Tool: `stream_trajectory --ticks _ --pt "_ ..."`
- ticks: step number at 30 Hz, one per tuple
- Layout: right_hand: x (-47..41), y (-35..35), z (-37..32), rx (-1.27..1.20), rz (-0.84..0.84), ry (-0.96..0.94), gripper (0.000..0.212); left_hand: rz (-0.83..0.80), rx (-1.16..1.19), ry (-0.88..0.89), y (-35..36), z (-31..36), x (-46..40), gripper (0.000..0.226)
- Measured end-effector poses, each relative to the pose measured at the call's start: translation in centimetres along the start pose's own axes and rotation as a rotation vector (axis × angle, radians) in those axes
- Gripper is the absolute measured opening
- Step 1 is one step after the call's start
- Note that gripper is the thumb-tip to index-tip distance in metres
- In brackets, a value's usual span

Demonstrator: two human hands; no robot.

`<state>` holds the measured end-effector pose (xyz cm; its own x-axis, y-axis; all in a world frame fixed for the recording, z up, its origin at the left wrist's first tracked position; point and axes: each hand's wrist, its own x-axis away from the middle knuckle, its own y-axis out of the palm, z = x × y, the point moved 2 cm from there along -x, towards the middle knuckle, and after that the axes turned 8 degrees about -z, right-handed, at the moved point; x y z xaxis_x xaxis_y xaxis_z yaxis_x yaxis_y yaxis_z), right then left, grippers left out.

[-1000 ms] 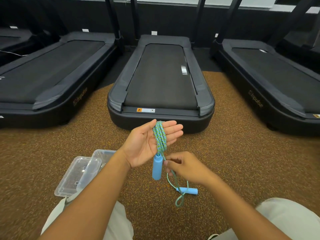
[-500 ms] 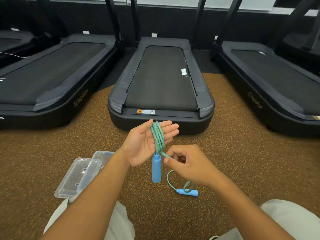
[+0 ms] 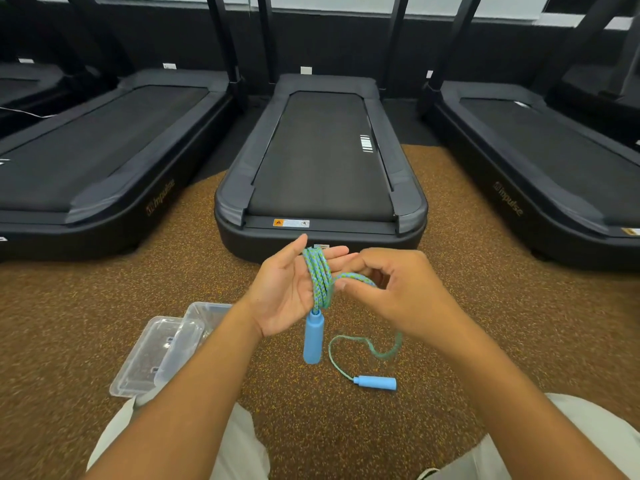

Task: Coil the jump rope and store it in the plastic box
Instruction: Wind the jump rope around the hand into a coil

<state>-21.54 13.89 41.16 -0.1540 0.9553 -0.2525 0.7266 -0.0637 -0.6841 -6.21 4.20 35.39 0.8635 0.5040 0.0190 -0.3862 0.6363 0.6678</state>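
Observation:
A green-and-blue braided jump rope (image 3: 320, 282) is looped several times around my left hand (image 3: 287, 292), whose palm faces up with the fingers spread. One blue handle (image 3: 313, 337) hangs below that palm. My right hand (image 3: 398, 292) pinches the rope just right of the coil, level with the left fingers. The loose tail curves down to the second blue handle (image 3: 375, 382), which lies on the floor. The clear plastic box (image 3: 204, 320) and its lid (image 3: 152, 358) sit on the floor at lower left, partly hidden by my left forearm.
Three black treadmills stand ahead; the middle treadmill (image 3: 322, 174) ends just beyond my hands. The floor is brown speckled carpet (image 3: 502, 323). My knees in light trousers (image 3: 571, 441) frame the bottom of the view.
My right hand has risen from below the left palm to beside the left fingers, drawing the rope up. The tail on the floor has shortened.

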Motion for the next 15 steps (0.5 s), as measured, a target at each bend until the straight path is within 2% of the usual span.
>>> stream_trajectory --ticks 3,6,11,15 --pt "-0.3 -0.2 0.4 -0.006 0.034 0.006 0.014 -0.054 -0.02 -0.028 0.5 -0.4 0.0 0.077" --pt "-0.7 -0.3 0.9 0.029 0.073 0.045 0.002 -0.117 -0.028 -0.062 1.2 -1.0 0.1 0.08" --pt "-1.0 -0.4 1.6 0.031 0.087 0.075 0.009 -0.149 -0.103 -0.139 1.9 -1.5 0.0 0.078" --pt "-1.0 -0.6 2.2 0.077 0.059 0.075 0.006 -0.169 -0.144 -0.182 2.3 -1.8 0.1 0.073"
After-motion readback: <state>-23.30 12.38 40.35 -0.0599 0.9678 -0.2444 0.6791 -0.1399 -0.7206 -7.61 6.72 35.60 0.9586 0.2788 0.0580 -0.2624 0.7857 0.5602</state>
